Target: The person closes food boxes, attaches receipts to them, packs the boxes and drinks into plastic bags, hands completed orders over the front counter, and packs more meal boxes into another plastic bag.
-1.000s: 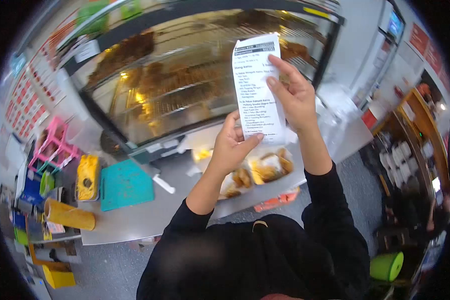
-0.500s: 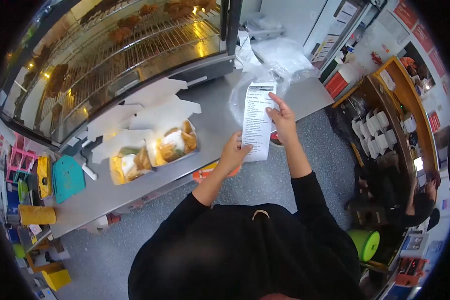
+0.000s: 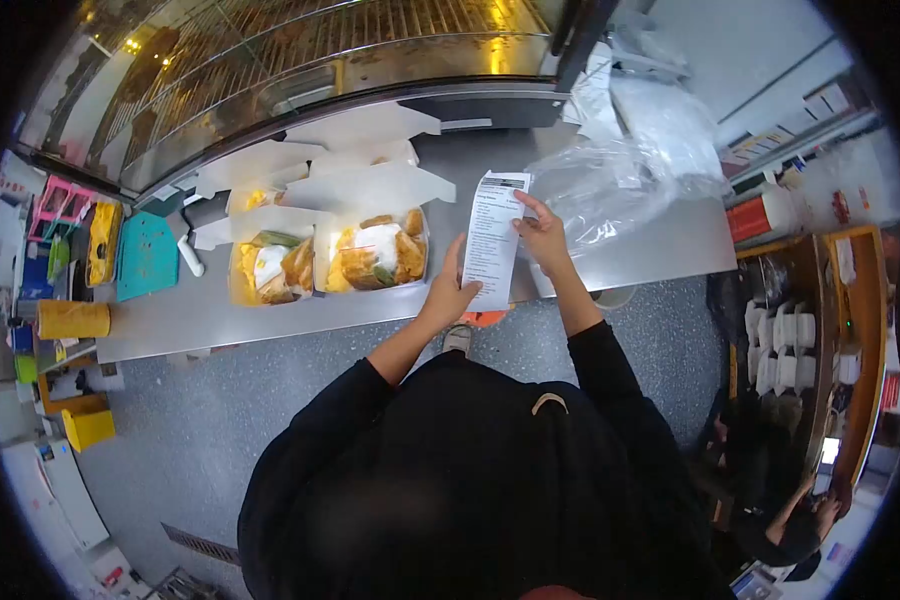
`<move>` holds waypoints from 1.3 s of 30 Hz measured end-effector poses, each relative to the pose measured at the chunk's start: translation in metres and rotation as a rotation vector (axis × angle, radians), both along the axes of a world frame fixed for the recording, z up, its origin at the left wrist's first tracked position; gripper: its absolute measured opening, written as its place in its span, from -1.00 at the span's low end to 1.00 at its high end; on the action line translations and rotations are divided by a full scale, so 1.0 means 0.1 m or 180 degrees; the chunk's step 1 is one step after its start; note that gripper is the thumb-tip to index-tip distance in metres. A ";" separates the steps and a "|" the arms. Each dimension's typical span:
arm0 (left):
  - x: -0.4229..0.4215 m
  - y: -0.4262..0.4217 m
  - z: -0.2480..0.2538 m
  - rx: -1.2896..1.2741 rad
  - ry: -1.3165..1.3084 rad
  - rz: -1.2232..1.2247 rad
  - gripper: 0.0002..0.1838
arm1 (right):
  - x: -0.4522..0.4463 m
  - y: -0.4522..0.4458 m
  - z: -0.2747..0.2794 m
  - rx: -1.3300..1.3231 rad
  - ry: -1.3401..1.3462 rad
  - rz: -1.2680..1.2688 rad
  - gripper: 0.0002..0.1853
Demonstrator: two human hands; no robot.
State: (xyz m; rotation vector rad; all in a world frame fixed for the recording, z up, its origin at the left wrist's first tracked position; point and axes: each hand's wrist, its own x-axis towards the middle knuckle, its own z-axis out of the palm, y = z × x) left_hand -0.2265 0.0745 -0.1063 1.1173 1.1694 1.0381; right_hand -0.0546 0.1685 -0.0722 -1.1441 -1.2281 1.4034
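Note:
A long printed receipt is stretched upright between my two hands, above the front of the steel counter. My left hand pinches its lower left edge, thumb on the print. On its upper right edge my right hand grips it, fingers at the margin. To the left stand open cardboard boxes of food: the nearer one holds golden fried pieces, a white sauce and something green, and a similar box sits beside it. More open boxes stand behind, partly hidden by raised lids.
A glass-fronted warming cabinet with wire racks lines the back. Clear plastic bags lie on the right. At left are a teal board and a yellow roll. Another person is at lower right, near shelves of white boxes.
My view has turned and moved closer to the counter, so more boxes show at the back. The receipt stays in both hands, now a little more tilted.

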 end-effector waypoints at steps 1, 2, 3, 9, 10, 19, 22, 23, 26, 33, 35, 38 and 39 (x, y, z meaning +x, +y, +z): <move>-0.05 0.03 -0.04 0.0153 0.0232 -0.0029 -0.35 | -0.06 0.05 -0.03 0.0053 -0.0028 0.0055 -0.51; -0.07 0.05 -0.09 0.0298 0.0463 -0.0071 -0.36 | -0.08 0.11 -0.12 0.0366 -0.0276 0.0109 -0.51; -0.08 0.06 -0.11 0.0438 0.0688 -0.0124 -0.37 | -0.07 0.19 -0.22 0.0677 -0.0527 0.0155 -0.52; -0.07 0.13 0.21 -0.0347 0.1309 -0.0238 -0.37 | 0.02 0.33 -0.30 0.1120 -0.1539 0.0459 -0.55; -0.07 0.15 0.21 -0.0327 0.1418 -0.0276 -0.38 | 0.04 0.35 -0.25 0.1154 -0.1889 0.0558 -0.56; 0.09 0.20 0.19 0.0024 0.2288 -0.0447 -0.44 | 0.16 0.56 -0.40 0.2431 -0.3076 0.0675 -0.64; 0.13 0.30 0.22 0.0189 0.2547 -0.0291 -0.44 | 0.18 0.59 -0.41 0.2335 -0.3132 0.0811 -0.64; 0.15 0.30 0.20 0.0507 0.2715 -0.0129 -0.42 | 0.19 0.61 -0.41 0.2402 -0.3095 0.0836 -0.64; 0.20 0.35 0.12 0.0984 0.3082 0.0110 -0.30 | 0.23 0.65 -0.42 0.2564 -0.3052 0.0919 -0.65; 0.24 0.42 0.01 0.0876 0.3517 -0.0093 0.00 | 0.24 0.66 -0.44 0.2935 -0.2548 0.0996 -0.71; 0.25 0.42 0.02 0.0888 0.3599 -0.0069 0.00 | 0.26 0.63 -0.42 0.3126 -0.2328 0.0935 -0.73; 0.28 0.43 0.00 0.0849 0.3708 -0.0027 0.03 | 0.31 0.38 -0.17 0.3184 -0.2458 0.0682 -0.76; 0.28 0.44 0.00 0.0830 0.3743 -0.0015 0.05 | 0.34 0.30 -0.14 0.3032 -0.2520 0.0644 -0.77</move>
